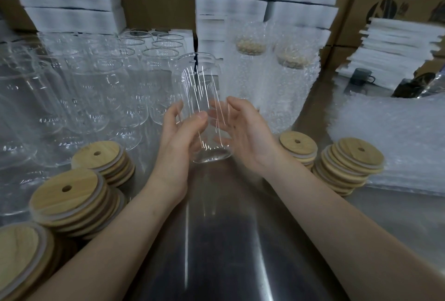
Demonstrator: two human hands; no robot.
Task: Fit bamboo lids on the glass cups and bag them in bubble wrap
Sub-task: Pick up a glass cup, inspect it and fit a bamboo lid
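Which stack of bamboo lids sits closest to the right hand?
The small stack right beside the right hand, between it and the bigger leaning stack; all the others lie farther away.

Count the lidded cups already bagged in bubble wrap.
2. One bagged cup stands behind the right hand; the other bagged cup stands beside it, further right. More could be hidden behind them.
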